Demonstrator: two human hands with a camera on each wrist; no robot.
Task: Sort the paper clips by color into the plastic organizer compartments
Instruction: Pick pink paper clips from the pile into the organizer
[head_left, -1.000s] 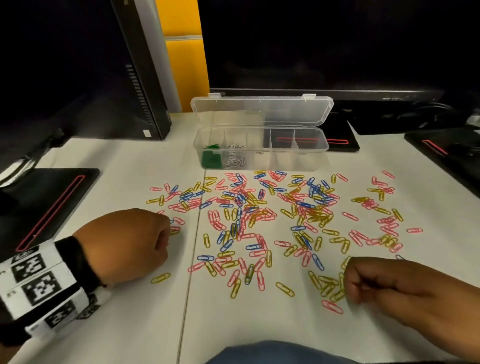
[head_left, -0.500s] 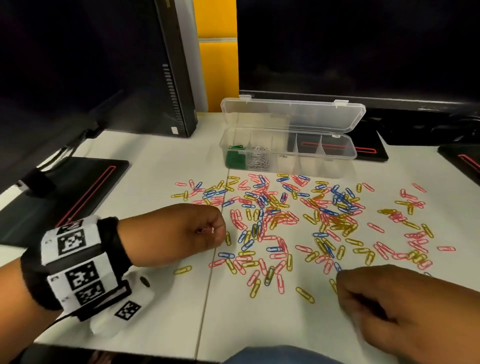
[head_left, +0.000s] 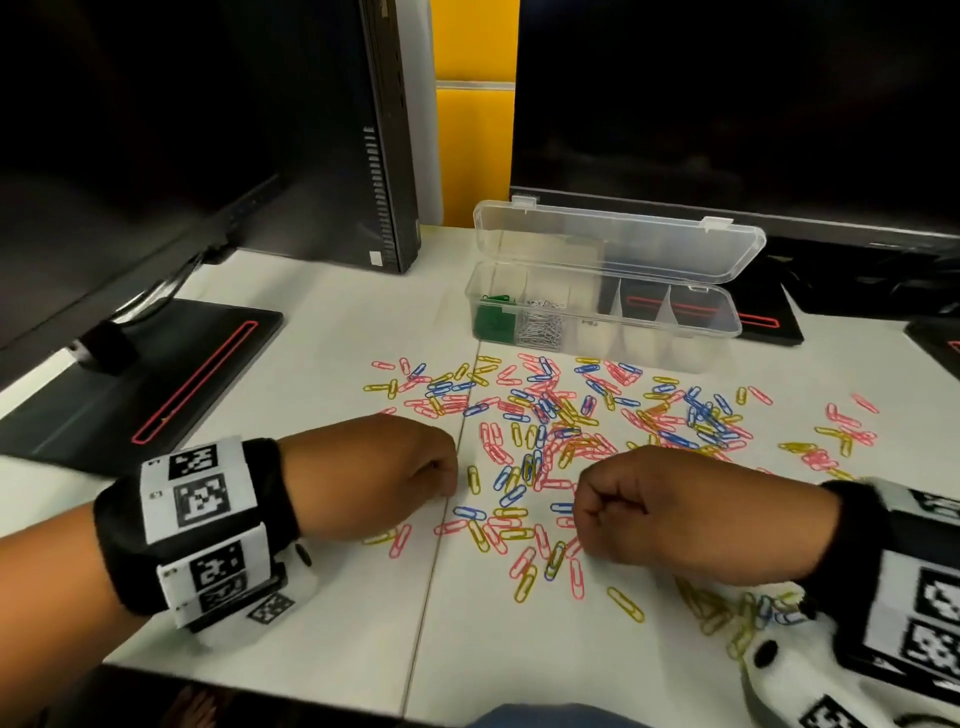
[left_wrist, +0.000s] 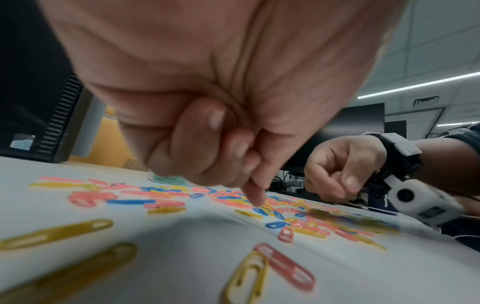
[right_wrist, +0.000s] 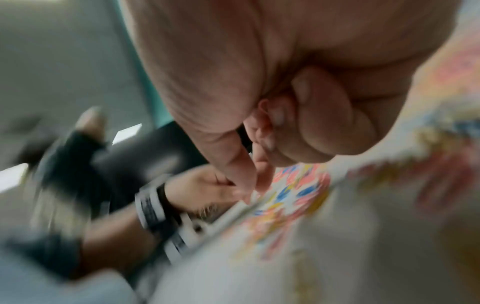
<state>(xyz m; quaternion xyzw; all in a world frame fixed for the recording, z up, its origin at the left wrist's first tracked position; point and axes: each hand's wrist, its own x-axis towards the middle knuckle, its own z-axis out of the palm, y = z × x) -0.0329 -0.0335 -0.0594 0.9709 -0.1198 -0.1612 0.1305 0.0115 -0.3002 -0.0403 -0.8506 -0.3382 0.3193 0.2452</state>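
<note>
Head view: clear plastic organizer box (head_left: 602, 312) sits lid-open at the back of the white desk (head_left: 322, 353).
Done: leftmost compartment holds green paper clips (head_left: 493, 323), the next one silver paper clips (head_left: 542, 328); remaining compartments look empty.
Left: pink, blue and yellow paper clips (head_left: 550, 431) lie scattered loose on the desk between box and hands, so I'd judge most of the sort is still to do.
Left hand (head_left: 374, 478): grip narrow, fingers curled, index tip down at the clips; cannot tell if it holds any.
Right hand (head_left: 670, 514): fisted over the clips; contents hidden, wrist view blurred.
Room: dark monitors (head_left: 727, 104) behind, black stand bases (head_left: 140, 374), yellow panel (head_left: 475, 150), office ceiling strip lights (left_wrist: 415, 85).
</note>
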